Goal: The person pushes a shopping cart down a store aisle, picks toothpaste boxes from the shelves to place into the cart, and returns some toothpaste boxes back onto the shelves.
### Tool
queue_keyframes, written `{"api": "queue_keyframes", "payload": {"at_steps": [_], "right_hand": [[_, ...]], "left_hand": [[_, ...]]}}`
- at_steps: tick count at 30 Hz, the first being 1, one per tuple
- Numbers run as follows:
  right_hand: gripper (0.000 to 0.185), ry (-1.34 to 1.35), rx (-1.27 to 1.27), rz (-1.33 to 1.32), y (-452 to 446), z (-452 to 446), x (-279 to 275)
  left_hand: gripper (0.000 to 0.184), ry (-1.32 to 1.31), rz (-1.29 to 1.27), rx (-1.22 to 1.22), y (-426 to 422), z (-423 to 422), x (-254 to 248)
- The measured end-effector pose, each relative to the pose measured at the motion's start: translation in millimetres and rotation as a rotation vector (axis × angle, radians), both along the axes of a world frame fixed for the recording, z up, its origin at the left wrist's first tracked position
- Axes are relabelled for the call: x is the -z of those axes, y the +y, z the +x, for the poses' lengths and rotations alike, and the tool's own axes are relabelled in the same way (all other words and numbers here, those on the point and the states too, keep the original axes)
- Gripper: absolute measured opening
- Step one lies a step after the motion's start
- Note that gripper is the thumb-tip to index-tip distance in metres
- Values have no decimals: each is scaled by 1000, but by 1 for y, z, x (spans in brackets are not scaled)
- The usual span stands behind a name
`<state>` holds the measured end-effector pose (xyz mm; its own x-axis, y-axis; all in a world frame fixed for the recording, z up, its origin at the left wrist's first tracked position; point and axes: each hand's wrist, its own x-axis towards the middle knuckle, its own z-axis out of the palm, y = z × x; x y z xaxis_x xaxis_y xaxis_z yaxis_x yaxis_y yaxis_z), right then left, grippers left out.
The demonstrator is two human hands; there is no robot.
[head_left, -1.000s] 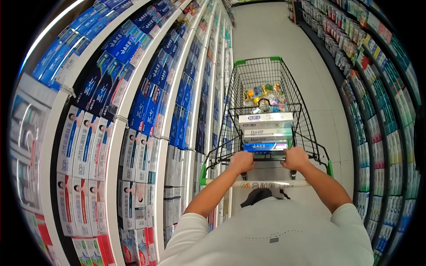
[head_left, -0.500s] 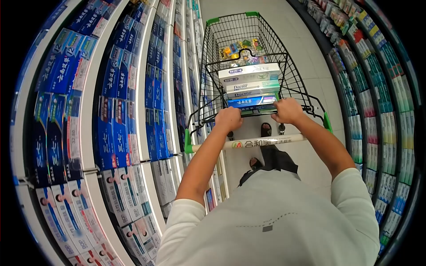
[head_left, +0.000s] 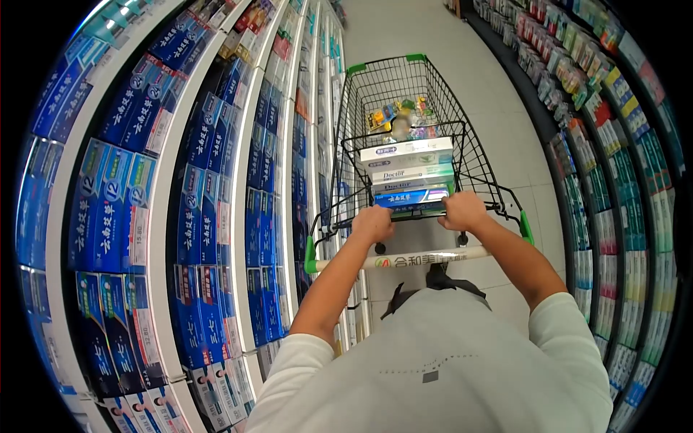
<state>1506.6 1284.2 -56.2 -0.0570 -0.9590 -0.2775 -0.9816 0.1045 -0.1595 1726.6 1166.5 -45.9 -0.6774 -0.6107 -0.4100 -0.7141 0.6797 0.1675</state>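
A black wire shopping cart with green corners stands in front of me. My left hand is closed around its near wire rim, by the left end of a stack of boxes. On the same rim my right hand is closed at the stack's right end. Both sets of fingers are partly hidden. The stack has a white box on top, boxes marked Doctor in the middle and a blue box nearest me. Colourful packages lie farther forward. Beneath my forearms runs the cream handle bar.
Shelves of blue toothpaste boxes line the left side, close to the cart. On the right, a dark rack holds hanging packs and small boxes. Pale floor tiles stretch ahead between them.
The shelf goods have slid down the picture as the cart and I moved forward along the aisle. The cart sits slightly lower in view. Both hands keep their hold.
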Motion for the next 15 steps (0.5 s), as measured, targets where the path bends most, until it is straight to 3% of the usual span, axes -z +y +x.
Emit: {"api": "queue_keyframes", "payload": {"at_steps": [15], "right_hand": [[40,0,-28,24,-136,-71,3]], "left_hand": [[23,47,-21,82,-137,-66,14]]}}
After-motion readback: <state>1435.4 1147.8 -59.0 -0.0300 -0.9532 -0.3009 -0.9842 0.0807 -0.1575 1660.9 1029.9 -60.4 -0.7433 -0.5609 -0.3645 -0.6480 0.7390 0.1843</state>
